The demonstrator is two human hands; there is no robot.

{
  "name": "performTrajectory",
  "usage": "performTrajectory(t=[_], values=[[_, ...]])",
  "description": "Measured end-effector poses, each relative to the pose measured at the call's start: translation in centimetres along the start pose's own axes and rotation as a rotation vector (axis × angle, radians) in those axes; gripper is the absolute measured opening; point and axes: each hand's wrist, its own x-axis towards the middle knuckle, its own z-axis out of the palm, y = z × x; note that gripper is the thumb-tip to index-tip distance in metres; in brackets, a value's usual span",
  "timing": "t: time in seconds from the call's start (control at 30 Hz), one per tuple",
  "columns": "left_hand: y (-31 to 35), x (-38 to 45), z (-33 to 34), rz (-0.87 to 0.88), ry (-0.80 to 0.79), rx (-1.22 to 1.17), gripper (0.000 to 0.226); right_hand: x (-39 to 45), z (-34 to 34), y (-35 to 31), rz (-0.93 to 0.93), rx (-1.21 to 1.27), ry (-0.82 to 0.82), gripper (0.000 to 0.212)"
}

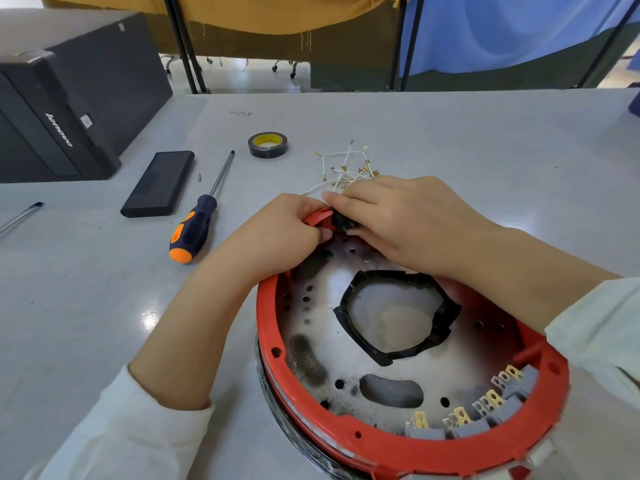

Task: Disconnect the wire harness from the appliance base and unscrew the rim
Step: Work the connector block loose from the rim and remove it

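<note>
The round appliance base (398,341) lies on the grey table with its metal plate facing up, ringed by a red rim (408,452). A bundle of white wires with brass terminals, the wire harness (346,168), lies on the table just beyond the far edge of the base. My left hand (277,233) grips the far part of the red rim. My right hand (398,220) pinches a small black connector (341,220) at that same far edge. Grey terminal blocks (485,414) with brass tabs sit inside the near right of the rim.
A screwdriver (201,213) with an orange and dark handle lies to the left of the base. Beyond it are a flat black block (159,183), a roll of black tape (268,144) and a black computer case (62,109). A second tool's tip (20,216) shows at the far left.
</note>
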Motion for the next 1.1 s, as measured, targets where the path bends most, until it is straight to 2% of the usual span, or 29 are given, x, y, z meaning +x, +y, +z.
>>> performTrajectory(t=[0.13,0.2,0.37,0.53,0.73,0.87,0.93,1.0,1.1], values=[[0.0,-0.1,0.0,-0.016,0.000,-0.002,0.018,-0.2,-0.4,0.7,0.233,0.128,-0.086,0.053],[0.2,-0.4,0.0,0.014,0.000,-0.003,0.017,-0.1,-0.3,0.9,0.218,0.102,-0.100,0.052],[1.0,-1.4,-0.1,0.105,0.012,0.018,0.034,-0.1,0.3,0.4,0.128,-0.043,-0.071,0.045],[1.1,-1.2,0.0,0.093,0.061,0.092,0.036,0.1,1.0,0.0,0.118,-0.180,-0.078,0.016],[0.9,-0.9,-0.1,0.074,0.050,0.066,0.048,0.1,0.9,-0.1,0.106,-0.192,-0.089,0.008],[0.8,-0.9,-0.1,0.071,0.049,0.057,0.044,0.0,1.2,-0.1,0.078,-0.166,-0.064,0.011],[0.8,-1.0,0.0,0.088,0.058,0.076,0.034,0.0,1.1,0.1,0.099,-0.102,-0.064,0.017],[0.9,-1.2,0.1,0.115,0.077,0.091,0.020,-0.3,0.8,0.8,0.185,0.098,-0.055,0.022],[1.5,-1.3,-0.1,0.202,0.078,0.265,0.028,-0.9,1.1,1.6,0.284,0.232,-0.099,0.018]])
